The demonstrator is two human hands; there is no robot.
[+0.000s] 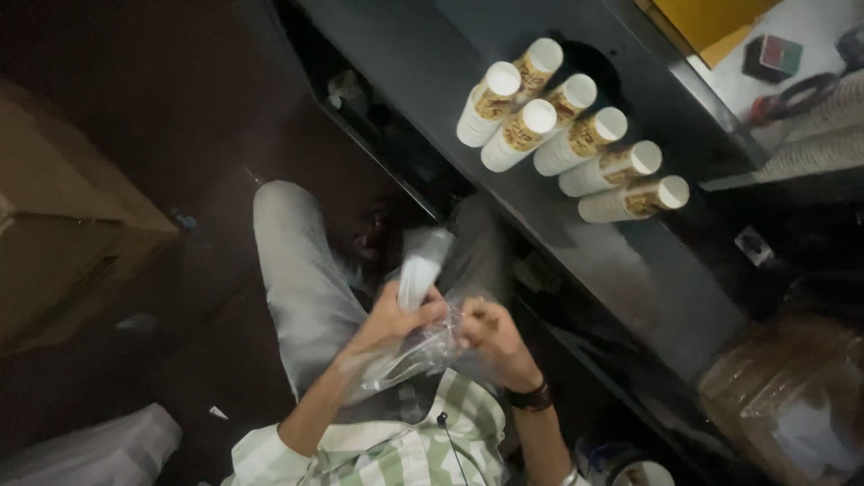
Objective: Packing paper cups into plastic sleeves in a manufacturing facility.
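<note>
My left hand (393, 317) grips a short stack of white cups (417, 274) that sits inside a clear plastic bag (423, 346). Close beside it, my right hand (489, 335), with a dark band on its wrist, pinches the crumpled open end of that bag. Both hands are held over my lap, above my grey trouser legs (297, 270). On the dark counter (630, 270) ahead, several tall stacks of white paper cups with brown and gold print (576, 135) stand in two rows.
A cardboard box (63, 225) stands on the floor at the left, with a white bag (90, 454) below it. A plastic-wrapped bundle (792, 396) lies at the lower right. Scissors (792, 97), ribbed cup stacks (810, 148) and a yellow sheet (711, 22) are at the top right.
</note>
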